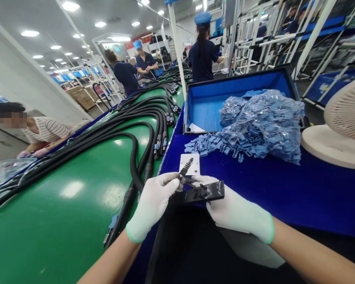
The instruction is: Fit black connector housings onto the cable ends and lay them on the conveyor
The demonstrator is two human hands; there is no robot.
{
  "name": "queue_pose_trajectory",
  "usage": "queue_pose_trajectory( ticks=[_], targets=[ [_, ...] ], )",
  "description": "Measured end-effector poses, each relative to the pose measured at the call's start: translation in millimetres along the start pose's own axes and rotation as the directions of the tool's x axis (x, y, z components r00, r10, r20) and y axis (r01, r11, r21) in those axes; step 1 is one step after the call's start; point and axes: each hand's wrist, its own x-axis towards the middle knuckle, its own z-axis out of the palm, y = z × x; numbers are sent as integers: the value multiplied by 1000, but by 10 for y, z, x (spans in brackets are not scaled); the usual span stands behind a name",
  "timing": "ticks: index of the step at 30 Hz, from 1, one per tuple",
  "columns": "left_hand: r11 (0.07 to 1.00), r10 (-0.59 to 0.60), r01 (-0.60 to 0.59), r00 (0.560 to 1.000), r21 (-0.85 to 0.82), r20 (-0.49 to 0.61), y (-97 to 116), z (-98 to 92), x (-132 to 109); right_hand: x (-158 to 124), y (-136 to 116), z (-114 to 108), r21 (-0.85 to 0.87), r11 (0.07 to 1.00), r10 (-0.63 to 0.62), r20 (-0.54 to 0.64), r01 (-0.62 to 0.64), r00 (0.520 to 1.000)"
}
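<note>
My left hand (154,203), in a white glove, pinches a small black ribbed part (187,167) between thumb and fingers, its ribbed end pointing up and away. My right hand (232,207), also gloved, is closed around a black rectangular bar (214,191) from behind and below; part of its fingers is hidden by the bar. Small black pieces stick up from the bar's top face, close to the left fingertips. Just beyond both hands lies a white plate with holes (192,170) on the blue table surface (254,189).
Loose blue clips (207,144) lie beside a clear bag of blue clips (272,122), partly in front of a blue bin (204,104). A fan (337,148) stands at right. Black cables (106,144) cover much of the green conveyor (56,232). Several people work farther off.
</note>
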Motion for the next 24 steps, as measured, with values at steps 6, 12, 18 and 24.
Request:
queue_pose_trajectory(
  ticks=[6, 12, 18, 24],
  targets=[
    [998, 5, -3, 1000, 64, -28, -38, 24, 5, -31, 110, 85, 70, 998, 10, 10, -11, 1000],
    [988, 18, -11, 999, 157, -44, -39, 60, 6, -81, 209, 96, 44, 985, 164, 23, -165, 986],
    [998, 22, -25, 999, 61, 41, 41, 39, 159, -73, 167, 33, -26, 979, 202, 78, -200, 976],
    [986, 71, -80, 995, 145, 65, 84, 46, 351, -45, 132, 27, 153, 935, 320, 19, -319, 947]
  ],
)
